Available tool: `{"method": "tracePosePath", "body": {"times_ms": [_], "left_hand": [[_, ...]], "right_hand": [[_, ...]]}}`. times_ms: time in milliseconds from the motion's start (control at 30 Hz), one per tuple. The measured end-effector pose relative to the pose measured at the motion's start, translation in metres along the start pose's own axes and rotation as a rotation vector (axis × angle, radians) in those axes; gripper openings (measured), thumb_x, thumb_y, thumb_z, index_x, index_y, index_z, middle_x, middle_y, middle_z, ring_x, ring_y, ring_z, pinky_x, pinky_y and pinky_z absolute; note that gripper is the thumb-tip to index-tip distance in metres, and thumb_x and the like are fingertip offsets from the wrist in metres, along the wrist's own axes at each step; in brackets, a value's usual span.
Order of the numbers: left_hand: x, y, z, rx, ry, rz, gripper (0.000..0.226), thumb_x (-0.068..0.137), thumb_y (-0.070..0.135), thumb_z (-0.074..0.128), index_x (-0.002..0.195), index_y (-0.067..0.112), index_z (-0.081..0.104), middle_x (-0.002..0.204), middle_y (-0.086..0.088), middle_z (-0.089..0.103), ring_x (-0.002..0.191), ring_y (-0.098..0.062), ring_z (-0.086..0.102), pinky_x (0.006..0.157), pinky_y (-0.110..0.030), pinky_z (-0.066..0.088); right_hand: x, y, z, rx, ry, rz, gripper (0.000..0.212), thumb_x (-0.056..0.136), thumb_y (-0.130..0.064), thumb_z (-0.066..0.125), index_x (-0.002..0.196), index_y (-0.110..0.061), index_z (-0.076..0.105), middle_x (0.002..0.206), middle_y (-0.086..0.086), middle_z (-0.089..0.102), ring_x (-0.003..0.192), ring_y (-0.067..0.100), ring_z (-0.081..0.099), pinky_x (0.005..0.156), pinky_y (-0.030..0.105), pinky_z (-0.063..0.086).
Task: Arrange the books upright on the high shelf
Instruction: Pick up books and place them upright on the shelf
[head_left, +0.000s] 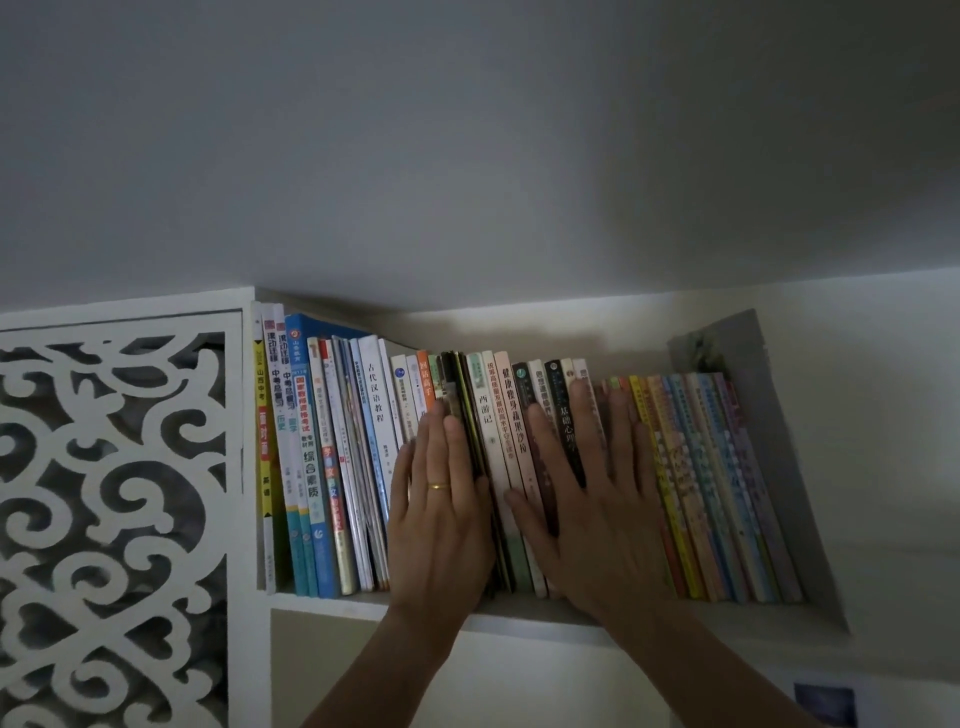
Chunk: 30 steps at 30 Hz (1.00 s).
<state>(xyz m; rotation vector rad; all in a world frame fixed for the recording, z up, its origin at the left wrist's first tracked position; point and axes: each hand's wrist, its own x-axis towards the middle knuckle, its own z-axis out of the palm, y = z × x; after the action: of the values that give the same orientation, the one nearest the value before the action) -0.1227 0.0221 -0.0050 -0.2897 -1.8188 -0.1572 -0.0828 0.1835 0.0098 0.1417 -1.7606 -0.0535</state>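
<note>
While I watch from afar, the high shelf (519, 616) holds one packed row of books (358, 467), too many to count surely, upright or leaning slightly. My two hands lie released, fingers straight: left hand (441, 519) at seven o'clock, right hand (597, 514) at five, pressing the spines.
</note>
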Motion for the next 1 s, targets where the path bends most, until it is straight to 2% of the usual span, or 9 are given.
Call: {"method": "tracePosePath", "body": {"times_ms": [167, 467, 600, 700, 800, 867, 900, 967, 1000], "left_hand": [[0.008, 0.001, -0.001, 0.073, -0.069, 0.013, 0.076, 0.106, 0.053, 0.023, 0.161, 0.004, 0.004, 0.17, -0.017, -0.007, 0.158, -0.028, -0.006, 0.126, -0.051, 0.015], [0.004, 0.024, -0.024, -0.064, -0.055, -0.017, 0.072, 0.107, 0.05, 0.016, 0.161, 0.004, 0.003, 0.17, -0.015, -0.004, 0.158, -0.025, -0.006, 0.125, -0.051, 0.016], [0.011, 0.08, -0.052, -0.241, 0.071, 0.207, 0.065, 0.107, 0.043, 0.033, 0.161, 0.01, 0.02, 0.17, -0.014, 0.01, 0.158, -0.028, 0.004, 0.127, -0.051, 0.01], [0.019, 0.132, -0.062, -0.358, 0.089, 0.196, 0.056, 0.108, 0.04, 0.038, 0.153, 0.009, 0.042, 0.16, -0.015, 0.038, 0.152, -0.028, 0.028, 0.125, -0.05, 0.02], [0.019, 0.178, -0.069, -0.4, 0.052, 0.181, 0.045, 0.109, 0.036, 0.033, 0.135, 0.01, 0.059, 0.137, -0.009, 0.059, 0.127, -0.023, 0.049, 0.113, -0.039, 0.035], [0.014, 0.2, -0.074, -0.486, -0.018, 0.134, 0.047, 0.109, 0.037, 0.025, 0.132, 0.014, 0.059, 0.127, -0.005, 0.062, 0.116, -0.019, 0.052, 0.103, -0.035, 0.041], [0.011, 0.208, -0.079, -0.558, -0.055, 0.086, 0.05, 0.108, 0.04, 0.023, 0.133, 0.015, 0.058, 0.125, -0.004, 0.063, 0.112, -0.019, 0.055, 0.099, -0.036, 0.045], [0.006, 0.216, -0.09, -0.704, -0.153, -0.02, 0.055, 0.107, 0.053, 0.023, 0.14, 0.019, 0.051, 0.124, 0.0, 0.065, 0.107, -0.015, 0.062, 0.092, -0.034, 0.052], [0.004, 0.217, -0.096, -0.785, -0.211, -0.074, 0.056, 0.106, 0.059, 0.025, 0.143, 0.023, 0.047, 0.123, 0.004, 0.067, 0.104, -0.011, 0.065, 0.091, -0.032, 0.054]], "right_hand": [[0.0, -0.003, 0.006, -0.037, -0.053, 0.008, 0.075, 0.101, -0.061, 0.037, 0.161, -0.019, 0.021, 0.17, 0.014, 0.005, 0.156, 0.038, -0.001, 0.122, 0.062, 0.014], [0.0, 0.008, -0.016, 0.006, -0.129, -0.088, 0.065, 0.107, -0.049, 0.029, 0.162, -0.015, 0.018, 0.17, 0.012, 0.004, 0.157, 0.034, -0.003, 0.123, 0.059, 0.014], [-0.006, 0.047, -0.05, 0.018, 0.161, -0.043, 0.057, 0.102, -0.027, 0.054, 0.152, -0.004, 0.041, 0.16, 0.02, 0.035, 0.152, 0.037, 0.025, 0.12, 0.054, 0.029], [-0.014, 0.085, -0.083, 0.05, 0.391, 0.129, 0.049, 0.096, -0.026, 0.063, 0.139, -0.002, 0.057, 0.14, 0.021, 0.057, 0.128, 0.036, 0.055, 0.099, 0.047, 0.051], [-0.025, 0.116, -0.107, -0.006, 0.088, 0.351, 0.065, 0.095, -0.048, 0.055, 0.145, -0.007, 0.047, 0.124, 0.012, 0.058, 0.099, 0.029, 0.063, 0.068, 0.038, 0.054], [-0.035, 0.132, -0.108, -0.09, -0.269, 0.394, 0.054, 0.098, -0.046, 0.05, 0.143, -0.016, 0.047, 0.115, 0.005, 0.059, 0.092, 0.027, 0.065, 0.068, 0.035, 0.053], [-0.037, 0.137, -0.111, -0.107, -0.349, 0.367, 0.041, 0.099, -0.042, 0.05, 0.134, -0.021, 0.053, 0.108, 0.001, 0.061, 0.088, 0.026, 0.066, 0.069, 0.034, 0.053], [-0.042, 0.14, -0.12, -0.058, -0.278, 0.257, 0.016, 0.091, -0.031, 0.065, 0.102, -0.02, 0.062, 0.084, -0.002, 0.062, 0.069, 0.023, 0.064, 0.058, 0.032, 0.048], [-0.045, 0.135, -0.124, 0.006, -0.169, 0.203, 0.015, 0.083, -0.023, 0.076, 0.09, -0.017, 0.064, 0.074, -0.001, 0.06, 0.059, 0.021, 0.06, 0.051, 0.028, 0.041]]}}
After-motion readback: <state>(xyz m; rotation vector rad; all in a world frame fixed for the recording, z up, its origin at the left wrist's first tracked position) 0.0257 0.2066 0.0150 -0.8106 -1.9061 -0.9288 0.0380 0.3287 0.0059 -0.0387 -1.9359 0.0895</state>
